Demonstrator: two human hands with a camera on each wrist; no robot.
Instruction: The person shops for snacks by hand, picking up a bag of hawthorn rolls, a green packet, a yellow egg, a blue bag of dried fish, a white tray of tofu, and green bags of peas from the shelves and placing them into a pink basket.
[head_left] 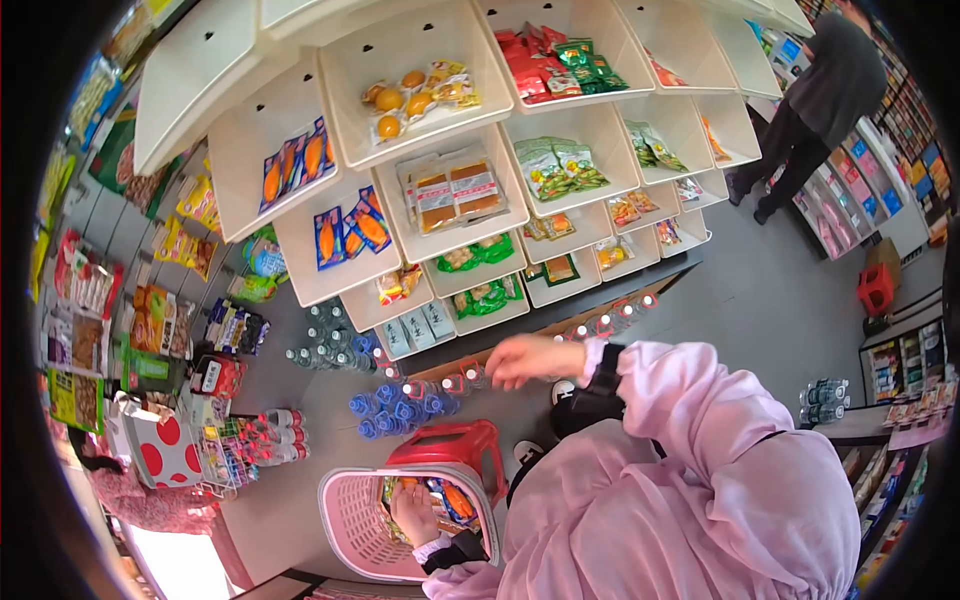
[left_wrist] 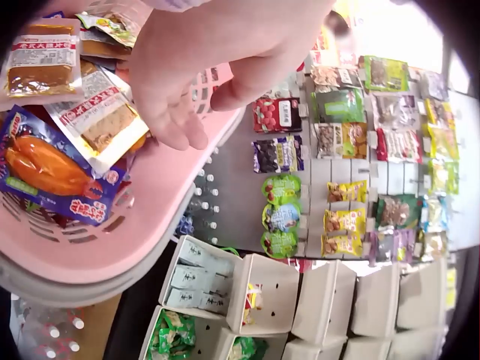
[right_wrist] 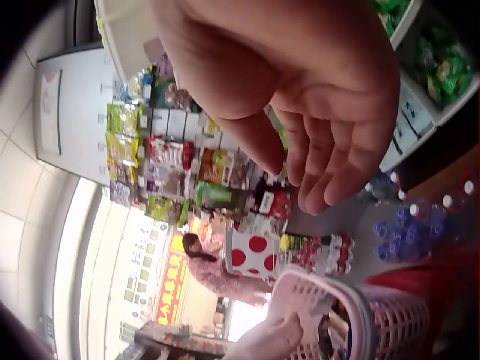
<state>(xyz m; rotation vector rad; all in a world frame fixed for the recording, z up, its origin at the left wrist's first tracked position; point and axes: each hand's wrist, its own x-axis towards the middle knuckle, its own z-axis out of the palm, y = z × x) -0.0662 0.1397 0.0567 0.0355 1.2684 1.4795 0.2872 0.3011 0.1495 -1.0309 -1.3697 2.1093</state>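
A pink basket (head_left: 345, 520) stands beside a red stool (head_left: 455, 440) and holds packaged snacks, among them a blue packet with an orange picture (left_wrist: 52, 165) and flat packs with a white label (left_wrist: 97, 120). My left hand (head_left: 413, 512) is over the inside of the basket; in the left wrist view the same hand (left_wrist: 210, 67) has loosely bent fingers with nothing seen in them. My right hand (head_left: 535, 360) hangs in the air in front of the lowest shelf bins, fingers relaxed and slightly bent; the right wrist view shows that hand (right_wrist: 300, 105) empty.
Tiered white bins (head_left: 420, 130) of packets rise ahead. Bottles with red caps (head_left: 605, 322) and blue bottles (head_left: 385, 412) stand on the floor by them. Packets hang on the left wall (head_left: 150, 240). A person in dark clothes (head_left: 835, 90) stands at the upper right, another person (right_wrist: 214, 274) near the doorway.
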